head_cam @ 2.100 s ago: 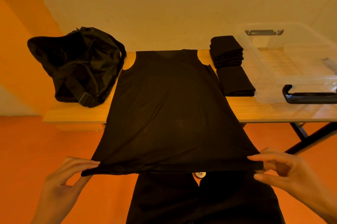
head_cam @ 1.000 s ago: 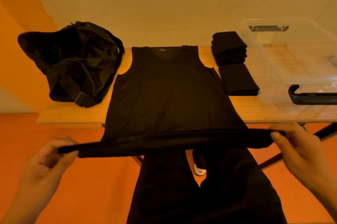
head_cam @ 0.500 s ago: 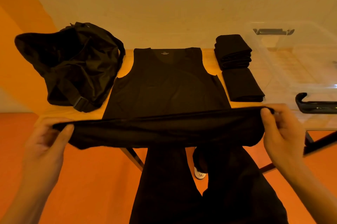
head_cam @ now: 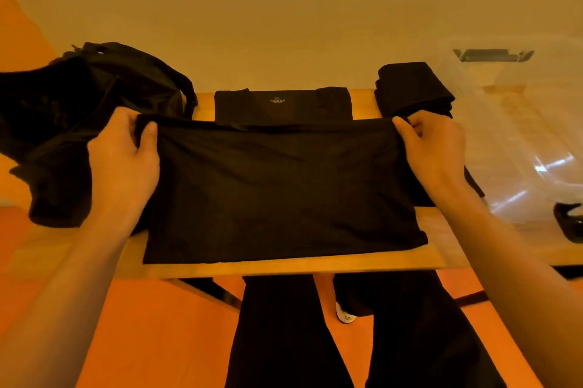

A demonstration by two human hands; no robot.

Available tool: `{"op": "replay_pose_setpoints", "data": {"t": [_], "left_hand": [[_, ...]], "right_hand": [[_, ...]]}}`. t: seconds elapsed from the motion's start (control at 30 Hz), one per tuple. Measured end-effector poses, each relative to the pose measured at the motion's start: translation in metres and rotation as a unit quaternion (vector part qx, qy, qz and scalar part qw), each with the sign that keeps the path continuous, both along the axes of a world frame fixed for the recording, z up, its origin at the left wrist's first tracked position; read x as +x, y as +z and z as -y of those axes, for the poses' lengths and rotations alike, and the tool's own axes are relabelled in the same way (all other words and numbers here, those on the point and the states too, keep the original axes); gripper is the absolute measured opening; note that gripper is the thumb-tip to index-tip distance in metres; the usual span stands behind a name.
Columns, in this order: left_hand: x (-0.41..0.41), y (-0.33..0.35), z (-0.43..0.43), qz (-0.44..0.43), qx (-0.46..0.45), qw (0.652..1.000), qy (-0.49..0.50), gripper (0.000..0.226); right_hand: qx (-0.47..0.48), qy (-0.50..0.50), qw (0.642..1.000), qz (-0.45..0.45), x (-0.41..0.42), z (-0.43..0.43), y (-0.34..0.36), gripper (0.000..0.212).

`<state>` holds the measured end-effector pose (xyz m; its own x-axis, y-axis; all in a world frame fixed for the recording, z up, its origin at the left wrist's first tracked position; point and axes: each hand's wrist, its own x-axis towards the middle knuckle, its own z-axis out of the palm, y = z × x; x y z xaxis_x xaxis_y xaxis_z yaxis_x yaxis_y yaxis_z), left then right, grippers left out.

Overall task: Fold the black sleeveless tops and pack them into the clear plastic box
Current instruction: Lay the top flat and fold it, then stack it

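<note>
1. The wooden tabletop [head_cam: 284, 267] carries everything in front of me.
2. The black sleeveless top [head_cam: 277, 192] lies at its middle, the lower half doubled over the upper, with the neckline showing beyond the fold.
3. A black bag [head_cam: 79, 110] slumps at the left end.
4. The clear plastic box [head_cam: 520, 135] sits at the right end.
5. A stack of folded tops [head_cam: 413, 88] lies between the top and the box.
6. My left hand [head_cam: 123, 154] and right hand [head_cam: 432, 148] each pinch a hem corner.
</note>
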<state>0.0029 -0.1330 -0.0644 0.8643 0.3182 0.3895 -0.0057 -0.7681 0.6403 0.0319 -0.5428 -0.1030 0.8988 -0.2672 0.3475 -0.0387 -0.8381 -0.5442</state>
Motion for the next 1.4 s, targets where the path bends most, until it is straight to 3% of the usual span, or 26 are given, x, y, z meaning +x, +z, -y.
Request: {"op": "replay_pose_setpoints", "data": {"t": [0.2, 0.4, 0.5, 0.6, 0.7, 0.77, 0.87, 1.07, 1.13, 1.2, 1.3, 1.4], "left_hand": [[0.051, -0.005, 0.018, -0.069, 0.168, 0.983, 0.017, 0.025], [0.070, -0.016, 0.032, -0.101, 0.210, 0.972, 0.024, 0.019], [0.054, -0.016, 0.048, -0.099, 0.250, 0.963, 0.031, 0.035], [0.004, -0.026, 0.069, -0.072, 0.291, 0.953, -0.047, 0.047], [-0.043, -0.054, 0.080, -0.202, 0.291, 0.927, -0.122, 0.072], [-0.057, -0.075, 0.070, -0.269, 0.290, 0.909, -0.128, 0.084], [-0.063, -0.087, 0.047, -0.277, 0.297, 0.905, -0.125, 0.089], [-0.072, -0.073, 0.035, -0.302, 0.274, 0.907, -0.106, 0.109], [-0.069, -0.058, 0.056, -0.254, 0.264, 0.926, -0.091, 0.106], [-0.063, -0.045, 0.096, -0.188, 0.260, 0.937, -0.141, 0.092], [-0.038, -0.046, 0.166, -0.156, 0.283, 0.912, -0.252, 0.078], [-0.006, -0.065, 0.210, -0.171, 0.316, 0.883, -0.301, 0.071]], "right_hand": [[-0.048, -0.039, 0.997, -0.036, 0.045, -0.004, -0.013, 0.043], [-0.110, -0.057, 0.991, -0.058, 0.058, -0.013, -0.012, 0.042], [-0.128, -0.073, 0.988, -0.049, 0.040, -0.015, -0.007, 0.042], [-0.099, -0.017, 0.995, 0.010, -0.018, -0.017, -0.009, 0.031], [-0.123, 0.088, 0.988, 0.003, -0.095, -0.028, -0.034, 0.035], [-0.188, 0.138, 0.970, -0.065, -0.128, -0.030, -0.055, 0.056], [-0.251, 0.165, 0.943, -0.141, -0.149, -0.020, -0.064, 0.074], [-0.229, 0.258, 0.929, -0.135, -0.169, -0.009, -0.053, 0.061], [-0.163, 0.229, 0.953, -0.113, -0.169, -0.007, -0.047, 0.056], [-0.140, 0.206, 0.964, -0.094, -0.162, -0.010, -0.044, 0.058], [-0.192, 0.187, 0.957, -0.115, -0.134, -0.029, -0.043, 0.071], [-0.231, 0.150, 0.950, -0.149, -0.110, -0.048, -0.048, 0.077]]}}
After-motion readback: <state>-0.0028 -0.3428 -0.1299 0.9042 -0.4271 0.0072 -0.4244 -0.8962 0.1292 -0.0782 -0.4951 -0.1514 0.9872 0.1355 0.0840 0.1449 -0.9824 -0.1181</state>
